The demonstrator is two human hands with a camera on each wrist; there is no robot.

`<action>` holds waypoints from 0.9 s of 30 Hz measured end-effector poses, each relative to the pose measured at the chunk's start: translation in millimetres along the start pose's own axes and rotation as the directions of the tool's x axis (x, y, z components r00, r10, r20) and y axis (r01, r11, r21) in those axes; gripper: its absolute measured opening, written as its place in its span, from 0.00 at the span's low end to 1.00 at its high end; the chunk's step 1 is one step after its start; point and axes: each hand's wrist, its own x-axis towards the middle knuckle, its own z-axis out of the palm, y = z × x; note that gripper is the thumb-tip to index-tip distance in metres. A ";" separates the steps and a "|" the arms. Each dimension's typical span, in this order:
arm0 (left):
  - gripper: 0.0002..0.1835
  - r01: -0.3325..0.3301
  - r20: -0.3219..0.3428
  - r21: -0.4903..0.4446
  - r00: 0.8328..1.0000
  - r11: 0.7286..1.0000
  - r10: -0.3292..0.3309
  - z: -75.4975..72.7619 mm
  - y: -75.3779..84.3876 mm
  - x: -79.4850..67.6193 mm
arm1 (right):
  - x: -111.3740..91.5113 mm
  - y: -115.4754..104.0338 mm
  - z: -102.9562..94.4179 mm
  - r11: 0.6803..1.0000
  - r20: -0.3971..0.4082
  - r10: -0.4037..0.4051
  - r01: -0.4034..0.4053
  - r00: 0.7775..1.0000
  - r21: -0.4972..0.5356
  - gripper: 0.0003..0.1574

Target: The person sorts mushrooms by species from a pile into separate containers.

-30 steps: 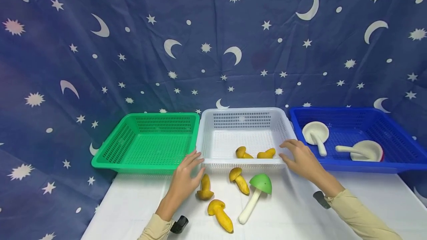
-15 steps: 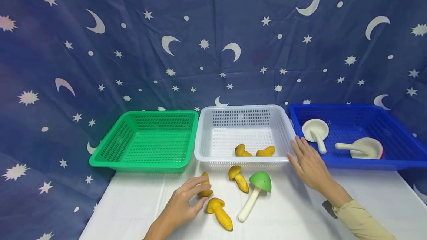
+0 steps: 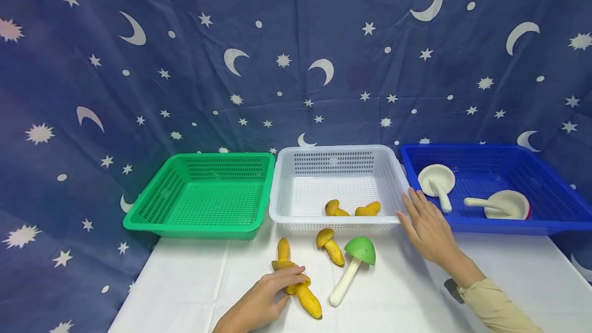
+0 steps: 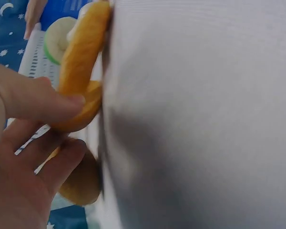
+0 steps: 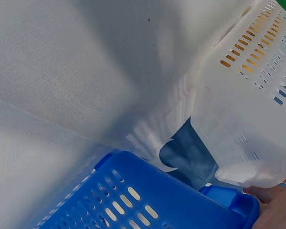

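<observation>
My left hand [image 3: 264,299] pinches a yellow toy mushroom [image 3: 309,302] at its cap; the thumb lies across the cap in the left wrist view, and the fingers partly hide it. Just behind lies another yellow mushroom [image 3: 283,253], its cap close to the fingers. Straight-fingered, my right hand [image 3: 431,230] rests at the front right corner of the white basket [image 3: 342,220], beside the blue basket [image 3: 504,227]. Between the hands are a smaller yellow mushroom [image 3: 331,248] and a green-capped mushroom [image 3: 353,269] with a white stem.
Two yellow mushrooms [image 3: 368,209] lie inside the white basket. The blue basket holds two white-stemmed mushrooms [image 3: 504,204], undersides showing. A green basket [image 3: 199,227] stands at the left. Behind the baskets hangs a dark blue cloth [image 3: 277,102] with moons and stars.
My left hand has come down from the white basket's front left corner, past one yellow mushroom, onto the nearer one's cap. My right hand has shifted slightly right and flattened at the basket corner.
</observation>
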 end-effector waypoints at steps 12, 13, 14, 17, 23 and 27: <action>0.27 0.095 0.000 -0.062 0.995 0.993 -0.096 9.4 0.0 5.6 | -0.9 0.9 3.2 1.000 -0.041 -0.006 0.006 0.999 -0.011 0.33; 0.27 0.100 -0.006 -0.066 0.995 0.993 -0.101 9.2 0.5 5.4 | -1.0 0.8 3.3 1.000 -0.043 -0.005 0.004 0.999 -0.013 0.33; 0.27 0.101 -0.012 -0.068 0.995 0.993 -0.102 9.0 0.8 5.3 | -1.0 0.9 3.4 1.000 -0.044 -0.003 0.003 0.999 -0.014 0.33; 0.27 0.091 -0.023 -0.065 0.995 0.994 -0.093 7.5 2.1 5.3 | -1.2 0.8 3.4 1.000 -0.048 0.001 -0.002 0.999 -0.015 0.34; 0.27 0.066 -0.044 -0.088 0.997 0.994 -0.070 1.5 4.2 7.7 | -0.9 0.9 3.6 1.000 -0.050 0.000 -0.001 0.999 -0.018 0.35; 0.28 0.066 -0.070 -0.084 0.995 0.994 -0.072 -5.2 6.0 9.4 | -0.9 0.1 4.1 1.000 -0.047 0.001 -0.002 0.999 -0.015 0.35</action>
